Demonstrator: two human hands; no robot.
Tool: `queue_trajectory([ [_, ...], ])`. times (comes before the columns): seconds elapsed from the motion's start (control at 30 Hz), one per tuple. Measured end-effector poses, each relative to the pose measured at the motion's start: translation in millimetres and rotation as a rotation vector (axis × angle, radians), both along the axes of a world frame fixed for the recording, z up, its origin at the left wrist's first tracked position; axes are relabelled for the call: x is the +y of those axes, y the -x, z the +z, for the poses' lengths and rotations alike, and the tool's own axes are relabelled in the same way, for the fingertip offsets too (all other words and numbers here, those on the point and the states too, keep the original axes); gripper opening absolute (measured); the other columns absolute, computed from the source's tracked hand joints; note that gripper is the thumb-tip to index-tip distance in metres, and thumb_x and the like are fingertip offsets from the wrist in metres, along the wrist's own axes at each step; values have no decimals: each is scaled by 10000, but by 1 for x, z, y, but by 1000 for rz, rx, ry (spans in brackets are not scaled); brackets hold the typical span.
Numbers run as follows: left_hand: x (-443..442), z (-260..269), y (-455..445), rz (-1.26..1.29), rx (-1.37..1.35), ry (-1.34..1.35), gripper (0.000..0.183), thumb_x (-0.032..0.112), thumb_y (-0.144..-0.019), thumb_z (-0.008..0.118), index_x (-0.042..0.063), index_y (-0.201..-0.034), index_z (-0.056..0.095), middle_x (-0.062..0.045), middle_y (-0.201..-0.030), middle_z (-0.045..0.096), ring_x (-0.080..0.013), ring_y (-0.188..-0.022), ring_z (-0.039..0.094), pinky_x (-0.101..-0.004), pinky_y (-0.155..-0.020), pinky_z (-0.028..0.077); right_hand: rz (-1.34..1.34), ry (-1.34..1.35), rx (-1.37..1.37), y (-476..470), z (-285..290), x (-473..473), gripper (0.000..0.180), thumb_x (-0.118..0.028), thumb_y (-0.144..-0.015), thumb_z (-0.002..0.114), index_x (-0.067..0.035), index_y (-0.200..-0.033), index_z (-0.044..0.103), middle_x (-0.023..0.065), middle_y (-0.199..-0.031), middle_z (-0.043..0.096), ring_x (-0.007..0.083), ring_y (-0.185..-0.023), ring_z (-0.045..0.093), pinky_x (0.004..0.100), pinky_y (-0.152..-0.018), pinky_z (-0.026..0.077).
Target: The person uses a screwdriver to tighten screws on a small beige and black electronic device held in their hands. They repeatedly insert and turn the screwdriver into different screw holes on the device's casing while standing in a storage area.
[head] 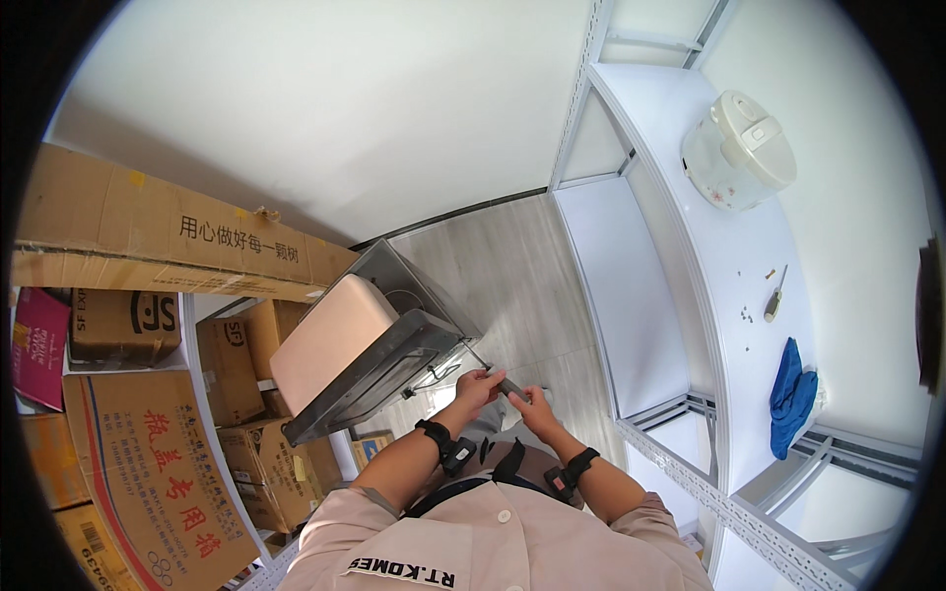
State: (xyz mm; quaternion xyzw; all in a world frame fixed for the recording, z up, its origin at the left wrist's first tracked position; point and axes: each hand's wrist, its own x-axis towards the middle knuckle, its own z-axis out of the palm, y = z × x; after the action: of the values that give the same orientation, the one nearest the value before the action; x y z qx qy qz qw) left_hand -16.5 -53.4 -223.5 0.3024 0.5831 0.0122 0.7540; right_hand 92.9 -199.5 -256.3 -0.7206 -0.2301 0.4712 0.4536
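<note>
My left hand (482,388) grips the shaft end of a screwdriver (510,387), and my right hand (533,408) is closed around its dark handle. The thin shaft points up and left to the edge of a dark metal appliance housing (414,332); whether its tip touches a screw cannot be told. The housing lies tilted, with a large pale pink panel or box (340,332) on its left part. A dark cable with a plug (408,392) hangs below the housing, left of my hands.
At right, a white shelf (728,295) bears a white electric hot water dispenser (746,151), another screwdriver (774,299), several small screws (746,316) and a blue cloth (793,399). Cardboard boxes (155,473) fill shelving at left; a long carton (177,229) lies on top.
</note>
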Motion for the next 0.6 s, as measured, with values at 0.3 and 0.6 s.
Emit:
queue_trajectory([
  [0.3,20,1,-1,246,-83,-93,312,213,-918,679,116,-1188,556,-3,-1039,627,-138,-903,635,-325,-766,510,23,134,487,-7,3,-4,442,-503,-964,560,-63,-973,597,-15,-677,487,97,-586,438,270,-536,349],
  [0.6,38,-2,9,291,-107,-130,237,120,-958,594,166,-1190,570,58,-1087,631,-118,-926,642,-309,-768,489,-87,115,803,-7,15,-2,428,-497,-981,536,-77,-915,587,-53,-625,362,73,-491,317,251,-462,250],
])
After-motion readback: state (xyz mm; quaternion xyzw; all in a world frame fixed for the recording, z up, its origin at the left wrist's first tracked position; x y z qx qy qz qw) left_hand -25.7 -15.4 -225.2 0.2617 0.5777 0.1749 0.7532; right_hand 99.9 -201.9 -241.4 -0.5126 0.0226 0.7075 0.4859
